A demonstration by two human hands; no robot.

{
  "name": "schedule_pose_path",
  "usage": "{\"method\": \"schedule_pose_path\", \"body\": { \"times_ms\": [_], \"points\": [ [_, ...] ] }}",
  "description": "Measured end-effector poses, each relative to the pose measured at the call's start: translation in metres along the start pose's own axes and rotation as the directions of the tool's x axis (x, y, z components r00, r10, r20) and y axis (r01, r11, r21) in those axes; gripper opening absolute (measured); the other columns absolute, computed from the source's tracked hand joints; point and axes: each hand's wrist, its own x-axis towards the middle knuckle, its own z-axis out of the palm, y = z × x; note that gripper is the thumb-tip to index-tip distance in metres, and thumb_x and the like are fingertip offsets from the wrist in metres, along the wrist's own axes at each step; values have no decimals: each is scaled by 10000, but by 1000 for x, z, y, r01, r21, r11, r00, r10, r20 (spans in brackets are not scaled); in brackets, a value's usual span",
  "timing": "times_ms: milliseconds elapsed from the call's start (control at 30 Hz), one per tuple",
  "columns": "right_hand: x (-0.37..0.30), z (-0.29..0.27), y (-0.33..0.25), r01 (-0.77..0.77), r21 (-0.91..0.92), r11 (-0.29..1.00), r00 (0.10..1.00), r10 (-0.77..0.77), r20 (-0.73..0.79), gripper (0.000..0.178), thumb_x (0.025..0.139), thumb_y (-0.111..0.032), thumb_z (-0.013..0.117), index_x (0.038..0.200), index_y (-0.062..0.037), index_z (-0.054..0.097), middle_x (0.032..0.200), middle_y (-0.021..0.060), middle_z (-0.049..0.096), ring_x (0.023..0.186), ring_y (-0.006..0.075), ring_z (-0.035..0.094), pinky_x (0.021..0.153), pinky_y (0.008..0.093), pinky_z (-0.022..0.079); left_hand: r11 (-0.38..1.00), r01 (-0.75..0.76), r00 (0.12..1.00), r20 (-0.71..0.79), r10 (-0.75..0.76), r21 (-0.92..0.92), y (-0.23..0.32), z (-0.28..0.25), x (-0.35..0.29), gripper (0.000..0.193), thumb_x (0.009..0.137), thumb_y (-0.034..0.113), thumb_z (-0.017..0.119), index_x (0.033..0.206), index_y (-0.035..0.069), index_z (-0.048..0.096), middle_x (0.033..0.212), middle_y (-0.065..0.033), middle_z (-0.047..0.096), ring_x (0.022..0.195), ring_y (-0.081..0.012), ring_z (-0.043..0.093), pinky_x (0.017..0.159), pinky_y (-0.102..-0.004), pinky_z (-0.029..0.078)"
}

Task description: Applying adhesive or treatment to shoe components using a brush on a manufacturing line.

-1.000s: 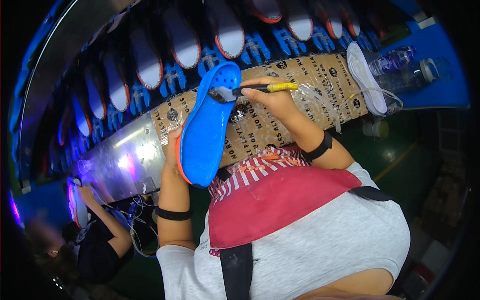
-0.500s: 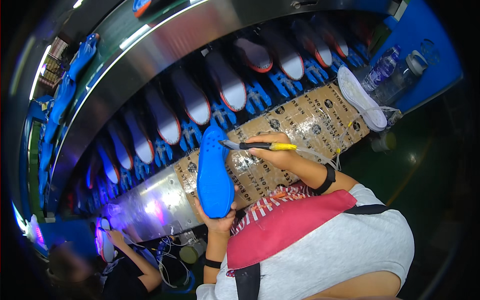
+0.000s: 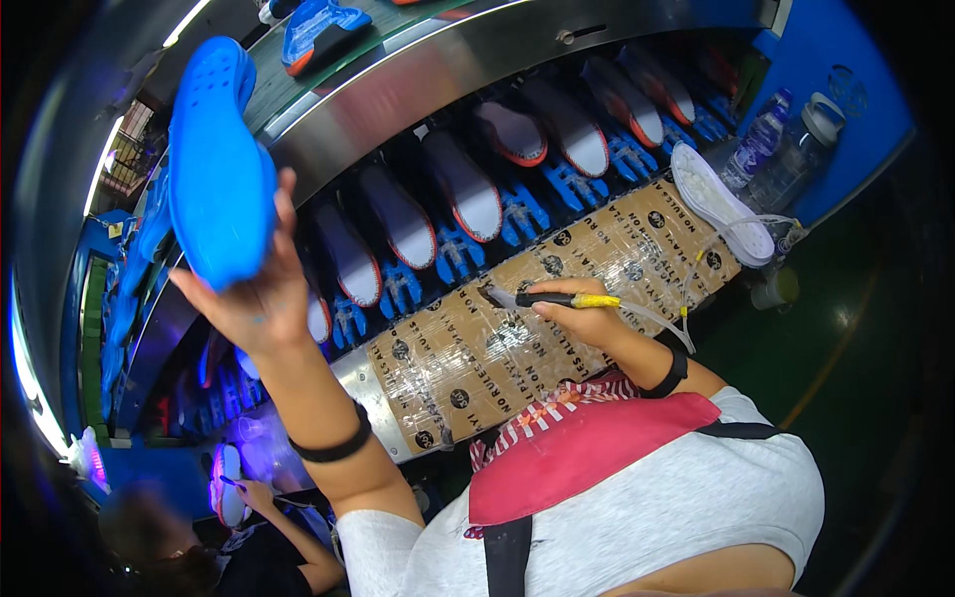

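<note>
My left hand (image 3: 261, 303) is raised at the upper left, its fingers gripping the heel end of a blue shoe sole (image 3: 221, 189). The sole stands tilted up, with a cluster of small holes near its toe. Lower down and to the right, my right hand (image 3: 589, 323) pinches a brush (image 3: 565, 298) with a black and yellow handle. Its dark, flattened bristles point left, above the cardboard-covered work surface (image 3: 477, 348). A thin clear tube (image 3: 652, 316) runs from the handle's back end.
Dark shoe uppers with white bottoms (image 3: 476, 214) line the machine on blue holders (image 3: 522, 214). Behind them curves a metal rail (image 3: 418, 75). At right are a white sole (image 3: 721, 204) and bottles (image 3: 796, 149). A co-worker's hand (image 3: 257, 495) holds another sole at lower left.
My left hand has carried the blue sole up and left, away from the brush, toward the far belt. My right hand has shifted slightly right and down with the brush.
</note>
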Motion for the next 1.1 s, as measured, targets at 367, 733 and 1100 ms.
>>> {"method": "schedule_pose_path", "body": {
  "times_ms": [367, 733, 1100],
  "points": [
    [-10, -8, 17, -144, -23, 989, 990, 144, -10, 252, 771, -75, 694, 1007, 9, 667, 759, 46, 659, 630, 63, 561, 557, 208, 439, -51, -12, 569, 49, 821, 999, -8, -10, 6, 715, 853, 354, 631, 1370, -17, 303, 1156, -190, 516, 1087, -244, 510, 926, -344, 391],
    [-13, -1, 20, -250, -57, 967, 967, 253, 40, 266, 776, -124, 700, 1015, -12, 668, 820, 66, 669, 648, 82, 579, 567, 219, 451, -506, 291, 869, -4, 494, 812, 49, -16, 109, 969, 683, 539, 722, 1376, -10, 326, 1132, -214, 592, 1017, -258, 601, 869, -322, 452],
    [-9, -2, 19, -249, -65, 966, 964, 254, 80, 276, 767, -102, 685, 1009, 29, 657, 872, 94, 679, 737, 123, 617, 666, 243, 484, -922, 221, 779, 510, 363, 319, 101, -38, 103, 432, 825, 348, 593, 1208, 150, 578, 1188, -196, 528, 1086, -351, 515, 881, -458, 409]
  ]
}}
